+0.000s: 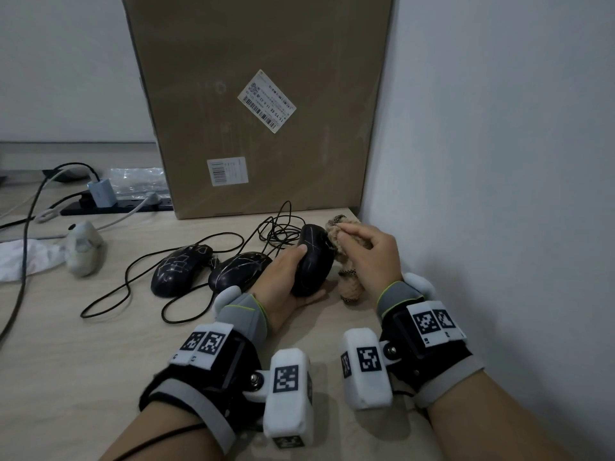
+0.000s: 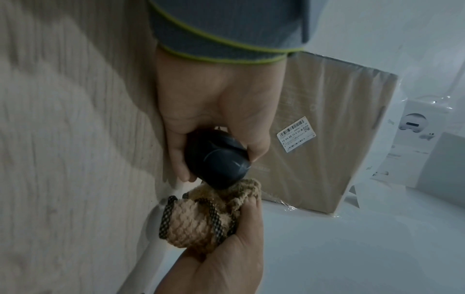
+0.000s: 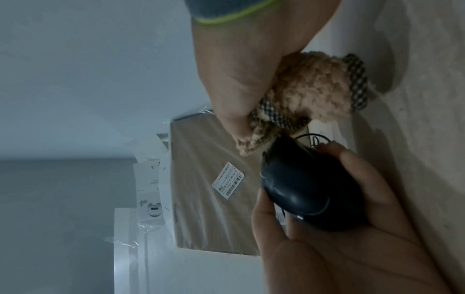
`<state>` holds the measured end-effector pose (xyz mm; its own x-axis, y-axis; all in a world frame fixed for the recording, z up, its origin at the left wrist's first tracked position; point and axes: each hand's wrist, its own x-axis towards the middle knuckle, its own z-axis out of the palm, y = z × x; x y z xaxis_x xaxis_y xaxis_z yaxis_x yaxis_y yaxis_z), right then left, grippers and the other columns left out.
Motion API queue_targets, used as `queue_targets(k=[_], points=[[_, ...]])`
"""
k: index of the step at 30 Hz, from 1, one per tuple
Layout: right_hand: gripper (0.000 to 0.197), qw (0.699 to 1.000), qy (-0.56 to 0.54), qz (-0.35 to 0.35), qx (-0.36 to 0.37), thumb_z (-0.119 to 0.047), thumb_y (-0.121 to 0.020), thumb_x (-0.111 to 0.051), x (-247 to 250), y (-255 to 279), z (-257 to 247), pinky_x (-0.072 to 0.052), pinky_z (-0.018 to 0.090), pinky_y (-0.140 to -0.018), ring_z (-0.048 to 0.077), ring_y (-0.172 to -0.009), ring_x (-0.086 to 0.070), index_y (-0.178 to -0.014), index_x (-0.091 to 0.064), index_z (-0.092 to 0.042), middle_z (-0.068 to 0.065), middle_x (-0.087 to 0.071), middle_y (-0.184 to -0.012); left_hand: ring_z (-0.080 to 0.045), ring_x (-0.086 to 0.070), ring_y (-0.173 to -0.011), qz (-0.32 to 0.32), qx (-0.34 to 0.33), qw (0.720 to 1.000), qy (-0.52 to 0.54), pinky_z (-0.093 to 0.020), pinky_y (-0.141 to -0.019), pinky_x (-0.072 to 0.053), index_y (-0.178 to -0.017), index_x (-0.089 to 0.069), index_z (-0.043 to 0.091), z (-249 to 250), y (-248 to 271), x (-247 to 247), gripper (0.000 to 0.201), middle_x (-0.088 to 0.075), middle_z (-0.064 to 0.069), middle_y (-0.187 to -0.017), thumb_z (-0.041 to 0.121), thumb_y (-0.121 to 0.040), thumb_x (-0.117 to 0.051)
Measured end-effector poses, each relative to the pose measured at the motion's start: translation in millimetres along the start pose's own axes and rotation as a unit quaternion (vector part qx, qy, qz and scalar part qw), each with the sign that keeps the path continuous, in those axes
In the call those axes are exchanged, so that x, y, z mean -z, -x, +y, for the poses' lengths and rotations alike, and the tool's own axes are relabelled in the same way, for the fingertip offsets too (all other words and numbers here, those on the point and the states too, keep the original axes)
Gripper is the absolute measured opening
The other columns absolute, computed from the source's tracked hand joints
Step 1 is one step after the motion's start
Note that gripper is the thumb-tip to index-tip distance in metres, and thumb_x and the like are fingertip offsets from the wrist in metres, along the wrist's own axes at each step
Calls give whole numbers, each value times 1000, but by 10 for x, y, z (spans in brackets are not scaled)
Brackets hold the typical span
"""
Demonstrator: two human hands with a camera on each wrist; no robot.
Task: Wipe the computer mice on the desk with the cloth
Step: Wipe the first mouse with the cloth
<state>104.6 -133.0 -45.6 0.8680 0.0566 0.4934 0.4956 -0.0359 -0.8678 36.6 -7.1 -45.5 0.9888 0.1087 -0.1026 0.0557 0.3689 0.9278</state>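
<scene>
My left hand (image 1: 286,277) grips a black wired mouse (image 1: 312,261) lifted off the desk near the right wall; the same mouse (image 2: 219,161) (image 3: 309,191) fills both wrist views. My right hand (image 1: 372,254) holds a bunched tan fluffy cloth (image 1: 346,247) with a checked trim and presses it against the mouse's front right side. The cloth (image 2: 198,220) (image 3: 312,89) touches the mouse's tip. Two more black mice (image 1: 181,267) (image 1: 239,271) lie side by side on the wooden desk (image 1: 100,361), left of my hands, with their cables looped around.
A tall cardboard box (image 1: 259,104) leans at the back of the desk. The white wall (image 1: 499,161) is close on the right. A pale grey mouse (image 1: 83,247), white tissue (image 1: 23,257), a power strip (image 1: 116,207) with a charger and cables lie at left.
</scene>
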Motion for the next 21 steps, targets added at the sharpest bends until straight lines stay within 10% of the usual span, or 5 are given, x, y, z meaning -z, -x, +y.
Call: queue_targets(k=[5,14,21], points=[[18,998,23,-54,21,-6,-76,-72,-30,33,-39,-46,14,-82,10,-88,-61,-83,-72,-22,7,-60,-95,-22,-67,-77,-10,8,1000,-9,-28,-62,-53,-121,-52,13,3,13,15,32,-67,-7,-90,31,-98,-39],[9,998,15,52,-26,-11,-79,-69,43,-18,-5,-48,22,-85,11,-91,-63,-84,-73,-18,-6,-67,-90,-15,-66,-68,-35,14,999,-22,-26,-58,-55,-115,-53,17,-3,34,-11,26,-58,-8,-94,31,-99,-38],[13,999,11,-39,5,-6,-75,-74,-31,47,-64,-45,9,-77,6,-84,-60,-81,-72,-17,12,-62,-97,-21,-65,-76,-28,21,999,-6,-25,-58,-52,-116,-53,13,15,39,-1,31,-64,-11,-93,32,-99,-36]])
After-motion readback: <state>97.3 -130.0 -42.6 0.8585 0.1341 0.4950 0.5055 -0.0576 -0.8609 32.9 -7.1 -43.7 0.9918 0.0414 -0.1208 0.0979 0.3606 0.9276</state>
